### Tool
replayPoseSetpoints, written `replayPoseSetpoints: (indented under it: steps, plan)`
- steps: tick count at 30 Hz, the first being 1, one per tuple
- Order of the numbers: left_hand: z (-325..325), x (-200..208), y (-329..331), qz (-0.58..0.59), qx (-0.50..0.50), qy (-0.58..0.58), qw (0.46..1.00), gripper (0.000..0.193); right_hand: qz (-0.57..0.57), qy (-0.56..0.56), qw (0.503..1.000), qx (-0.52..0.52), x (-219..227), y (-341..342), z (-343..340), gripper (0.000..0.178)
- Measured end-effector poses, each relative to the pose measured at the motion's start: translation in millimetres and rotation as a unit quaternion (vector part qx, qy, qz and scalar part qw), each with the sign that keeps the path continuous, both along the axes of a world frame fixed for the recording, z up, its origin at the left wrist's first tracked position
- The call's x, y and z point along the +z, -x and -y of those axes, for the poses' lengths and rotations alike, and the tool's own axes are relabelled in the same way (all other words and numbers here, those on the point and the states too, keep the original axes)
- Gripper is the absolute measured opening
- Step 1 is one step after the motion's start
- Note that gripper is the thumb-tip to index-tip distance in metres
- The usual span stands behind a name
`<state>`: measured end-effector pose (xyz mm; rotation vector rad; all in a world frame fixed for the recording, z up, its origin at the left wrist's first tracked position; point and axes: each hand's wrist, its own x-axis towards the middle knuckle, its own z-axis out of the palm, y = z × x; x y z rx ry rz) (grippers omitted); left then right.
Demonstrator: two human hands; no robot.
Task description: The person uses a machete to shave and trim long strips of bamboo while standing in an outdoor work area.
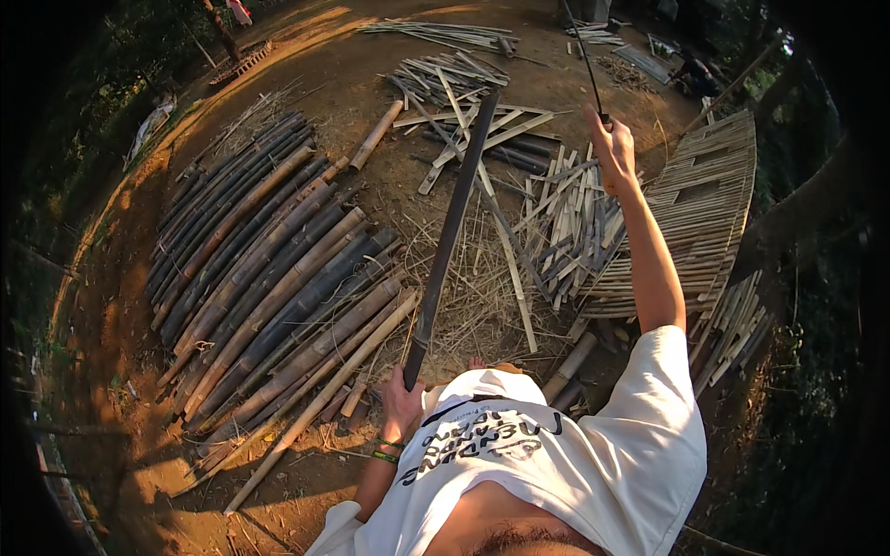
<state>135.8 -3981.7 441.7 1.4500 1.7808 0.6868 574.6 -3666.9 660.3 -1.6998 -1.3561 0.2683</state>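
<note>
My left hand (400, 406), low in front of my body, is closed round the near end of a long dark bamboo strip (451, 222). The strip slants up and away, its far end free above the ground. Out to the right my right arm is stretched forward, and my right hand (612, 153) grips a machete (586, 60) at its handle. Its narrow dark blade looks edge-on and points up and away, running out of the picture at the top. The blade and the strip are well apart.
Several bamboo poles (269, 287) lie side by side at left. Split bamboo slats (575, 222) are heaped right of centre, with more slats (454, 79) farther off. A slatted bamboo panel (695, 195) stands at right. Straw-like shavings (473, 287) cover the ground before me.
</note>
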Motion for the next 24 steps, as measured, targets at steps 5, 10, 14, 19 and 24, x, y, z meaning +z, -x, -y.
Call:
replayPoseSetpoints:
  steps: [5, 10, 14, 19, 24]
  plan:
    - [6.2, -44.5, 31.6, 0.020, -0.187, -0.253, 0.949, 0.012, -0.347, -0.009, 0.919, 0.188, -82.1, 81.1, 52.2, 0.027]
    - [5.4, 12.2, 39.7, 0.504, -0.070, 0.275, 0.816, 0.021, -0.474, 0.011, 0.843, 0.255, -98.4, 159.1, 77.5, 0.030]
    - [-4.4, 14.6, 54.9, 0.589, -0.121, 0.340, 0.723, 0.037, -0.536, -0.016, 0.808, 0.245, -85.3, 183.1, 74.4, 0.024]
    - [-26.8, 53.4, 69.5, 0.465, -0.203, 0.249, 0.825, 0.072, -0.574, -0.020, 0.779, 0.251, -65.3, 194.8, 78.0, 0.024]
    - [-154.8, 174.5, 36.0, 0.235, -0.203, -0.038, 0.950, 0.074, -0.588, -0.018, 0.756, 0.288, -56.6, 198.2, 84.4, 0.019]
